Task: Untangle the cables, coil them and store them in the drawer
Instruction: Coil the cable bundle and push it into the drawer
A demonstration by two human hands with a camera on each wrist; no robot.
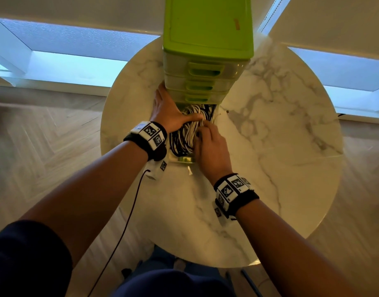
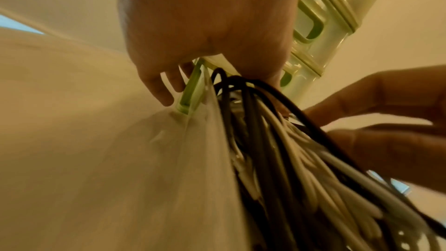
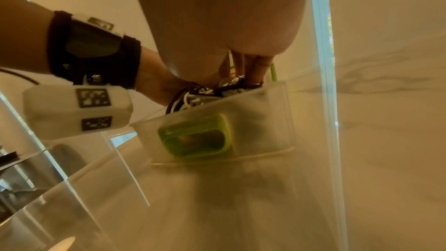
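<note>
A bundle of white and black cables fills the pulled-out bottom drawer of the green drawer unit. My left hand lies along the drawer's left side, fingers straight against the unit and thumb laid across the cables. My right hand is over the drawer's near right part, its fingers pushed down onto the cable pile. In the left wrist view the right hand's fingers look straight against the cables. The clear drawer front with its green handle shows in the right wrist view.
The unit stands at the back of a round marble table; its three upper drawers are closed. Bare tabletop lies right of and in front of the drawer. A thin dark wire hangs from my left wrist over the table's near-left edge.
</note>
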